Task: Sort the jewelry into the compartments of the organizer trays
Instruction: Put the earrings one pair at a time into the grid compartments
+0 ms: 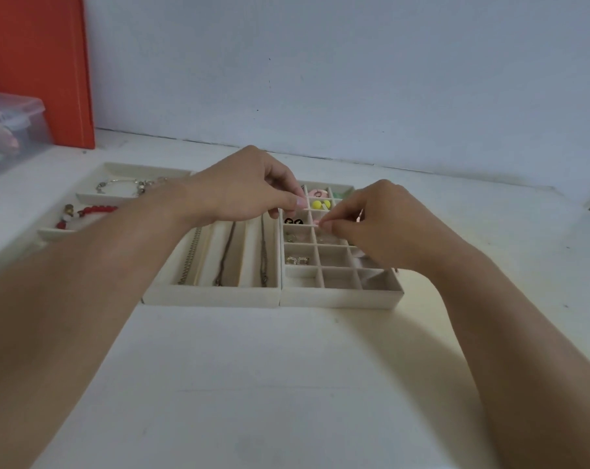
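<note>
My left hand (249, 189) hovers over the far end of the grid tray (341, 297), thumb pressed against curled fingers; anything between them is hidden. My right hand (375, 220) is over the same tray's middle rows and pinches a tiny pale piece (320, 224) at its fingertips. The grid tray holds yellow studs (320, 204), a pink item (319, 192), black studs (293, 221) and sparkly earrings (297, 260). The middle tray (212, 297) holds three necklaces (226, 252) in long slots.
A third tray (58, 233) at the left holds a red bead bracelet (97, 209) and a silver bracelet (124, 184). A clear plastic box (12, 130) and an orange panel (36, 62) stand at the far left. The wall is close behind the trays.
</note>
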